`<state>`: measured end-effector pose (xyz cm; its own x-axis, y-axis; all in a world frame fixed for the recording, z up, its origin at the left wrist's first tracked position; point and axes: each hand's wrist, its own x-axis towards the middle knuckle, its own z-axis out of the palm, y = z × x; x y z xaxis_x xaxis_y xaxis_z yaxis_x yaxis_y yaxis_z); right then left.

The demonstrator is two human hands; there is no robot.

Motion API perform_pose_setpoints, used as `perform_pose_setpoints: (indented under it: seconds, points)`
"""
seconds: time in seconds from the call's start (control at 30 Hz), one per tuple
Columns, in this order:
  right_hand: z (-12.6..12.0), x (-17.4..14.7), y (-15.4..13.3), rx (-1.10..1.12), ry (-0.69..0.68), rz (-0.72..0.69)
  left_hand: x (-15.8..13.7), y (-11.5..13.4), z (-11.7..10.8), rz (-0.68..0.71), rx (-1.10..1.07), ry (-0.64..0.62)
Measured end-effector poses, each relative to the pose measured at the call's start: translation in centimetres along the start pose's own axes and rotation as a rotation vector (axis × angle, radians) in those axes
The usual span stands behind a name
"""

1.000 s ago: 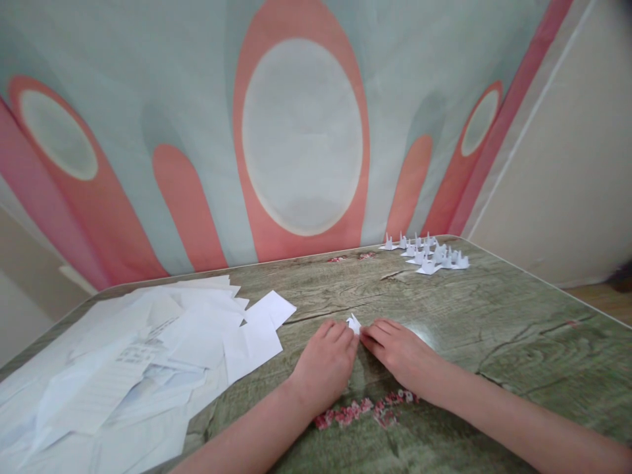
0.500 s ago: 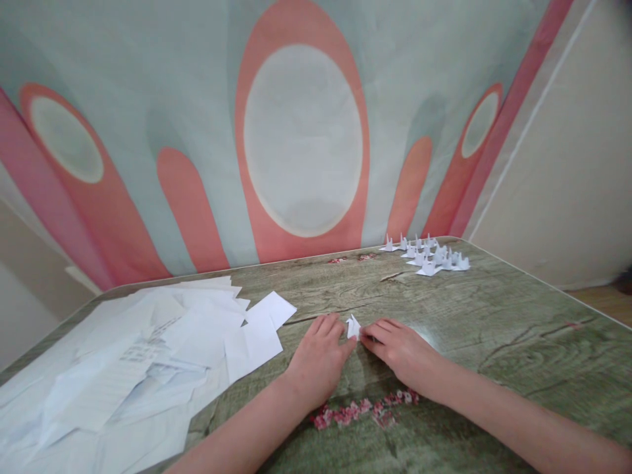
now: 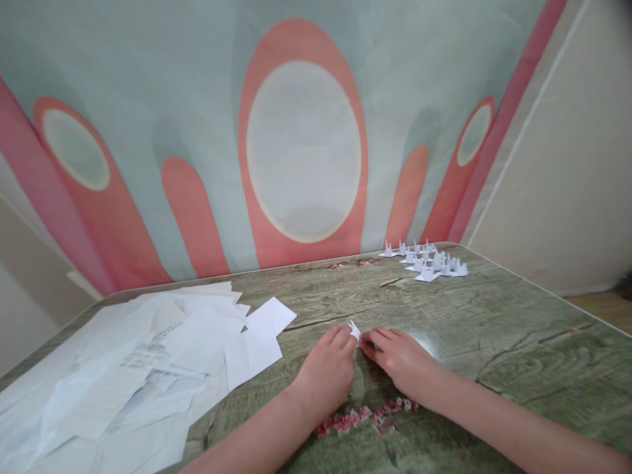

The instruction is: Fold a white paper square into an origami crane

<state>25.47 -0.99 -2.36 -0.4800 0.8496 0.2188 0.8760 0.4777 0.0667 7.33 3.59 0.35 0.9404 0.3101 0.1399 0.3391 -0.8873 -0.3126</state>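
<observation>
A small white folded paper crane (image 3: 355, 331) is pinched between my two hands just above the middle of the wood-patterned table (image 3: 434, 428). My left hand (image 3: 332, 362) closes on its left side, and the fingers cover much of it. From the right, my right hand (image 3: 395, 355) grips the other side between thumb and fingertips. Only a pointed tip and part of the crane's body show between the hands.
A wide heap of white paper sheets (image 3: 123, 375) covers the table's left side. Several finished paper cranes (image 3: 429, 262) stand in a group at the back right. Behind the table hangs a grey-green and coral backdrop (image 3: 212, 79).
My left hand has shifted slightly right and turned, its fingers now covering more of the crane. My right hand still holds its side. The view has tilted up slightly.
</observation>
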Motion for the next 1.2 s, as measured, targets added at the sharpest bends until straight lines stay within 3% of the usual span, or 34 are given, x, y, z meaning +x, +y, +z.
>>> perform_pose_setpoints:
  seconds: [0.37, 0.67, 0.93, 1.2]
  points:
    - [0.7, -0.4, 0.7, 0.144, 0.063, 0.054, 0.1, -0.7, 0.0, -0.032, -0.034, 0.019]
    - [1.4, -0.5, 0.9, 0.118, 0.090, 0.029, -0.2, -0.6, 0.1, -0.068, -0.078, 0.045]
    - [0.4, 0.1, -0.3, 0.043, 0.056, 0.081, -0.1, -0.6, 0.4, -0.080, -0.114, 0.048]
    - [0.9, -0.1, 1.3, 0.578, 0.289, 0.284, -0.4, -0.8, 0.4, -0.125, -0.210, 0.061]
